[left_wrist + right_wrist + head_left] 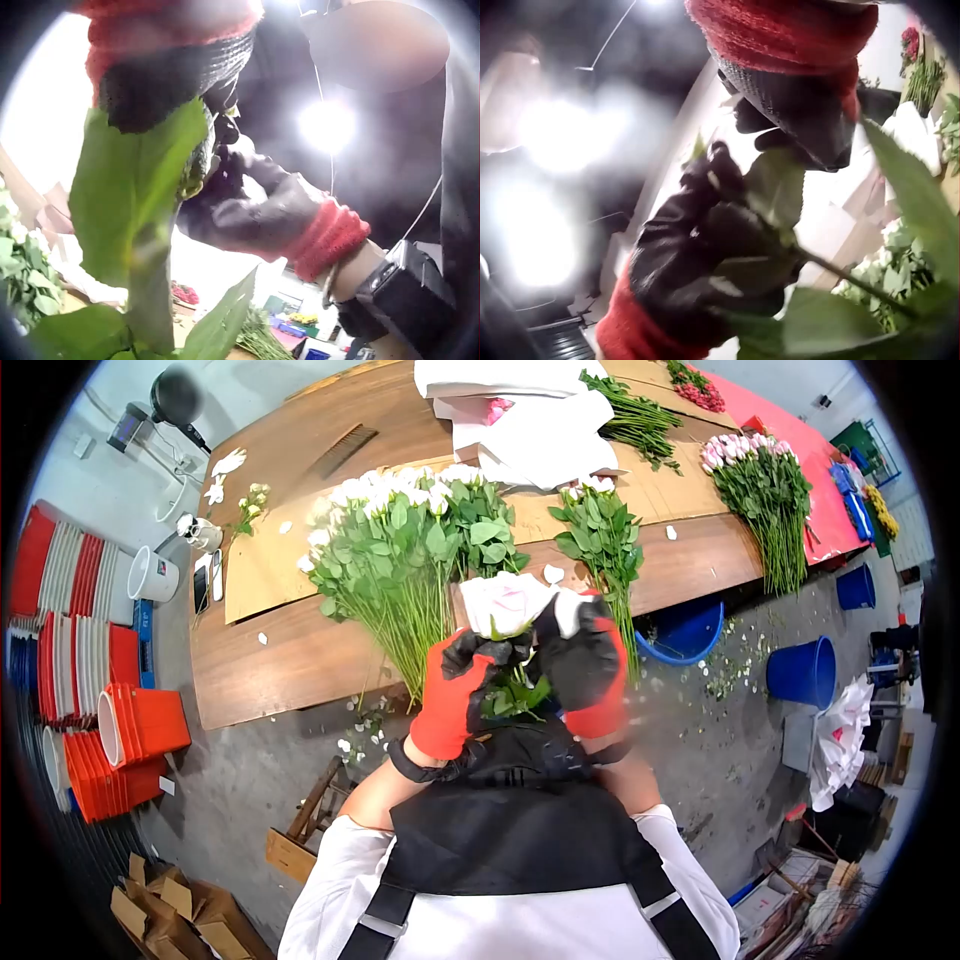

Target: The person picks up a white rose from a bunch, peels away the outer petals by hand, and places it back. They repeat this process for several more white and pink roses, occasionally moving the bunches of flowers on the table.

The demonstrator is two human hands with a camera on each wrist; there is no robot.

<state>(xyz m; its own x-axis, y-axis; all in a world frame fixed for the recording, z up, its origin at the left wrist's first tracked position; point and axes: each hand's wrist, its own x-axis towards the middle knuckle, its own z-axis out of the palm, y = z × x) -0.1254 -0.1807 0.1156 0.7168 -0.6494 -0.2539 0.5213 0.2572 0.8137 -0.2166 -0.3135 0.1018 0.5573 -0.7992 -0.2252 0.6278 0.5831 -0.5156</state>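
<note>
Centre of the head view — left hand [455,700] and right hand [585,660], both gloved, fingers curled tight on one white rose [505,603], bloom held up near chest, likely for close work. Behind, upper left: a rose bunch [400,560] lying on the tabletop [270,660].

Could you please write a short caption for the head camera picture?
Two gloved hands, left hand and right hand, hold one white rose above a wooden table.
</note>
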